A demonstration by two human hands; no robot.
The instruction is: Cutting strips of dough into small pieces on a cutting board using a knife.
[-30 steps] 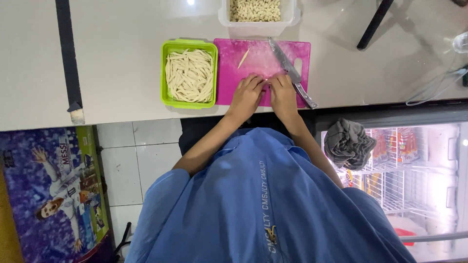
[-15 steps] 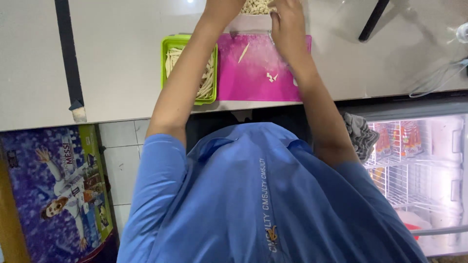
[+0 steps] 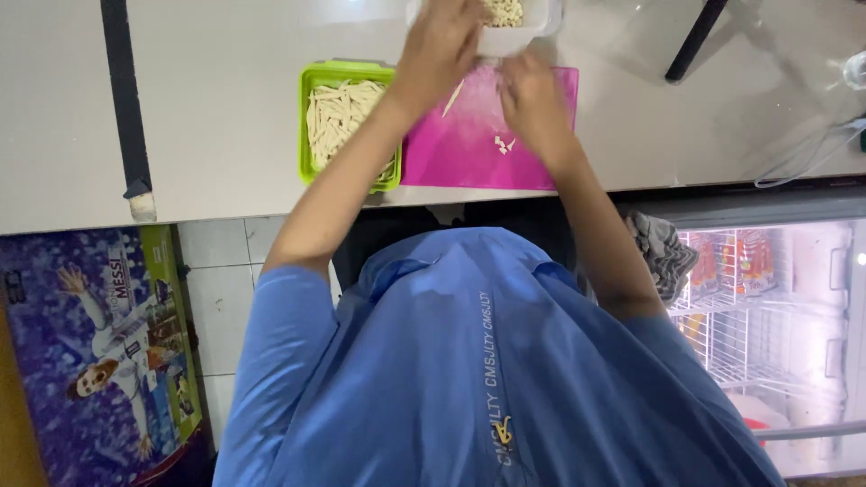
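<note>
My left hand [image 3: 442,50] reaches to the near edge of a white container [image 3: 532,38] of pale cut pieces at the table's far side. My right hand [image 3: 532,99] hovers with curled fingers over the pink cutting board [image 3: 469,158], just below that container. Both hands are blurred, and whether they hold anything is unclear. A pale strip [image 3: 454,97] and a few small offcuts [image 3: 502,144] lie on the board. A green tray [image 3: 308,126] filled with pale sticks stands to the board's left, partly under my left forearm.
A black strap [image 3: 122,90] runs across the table at the left. A grey cloth [image 3: 663,257] lies on a glass-topped chest freezer [image 3: 776,307] at the right. A printed box [image 3: 90,343] stands on the tiled floor at the left. A black leg [image 3: 695,36] and cables [image 3: 803,171] are at the far right.
Both hands left the board's near edge and reached up to the white container; the right hand has since drawn back over the board. The knife seen on the board earlier is out of sight.
</note>
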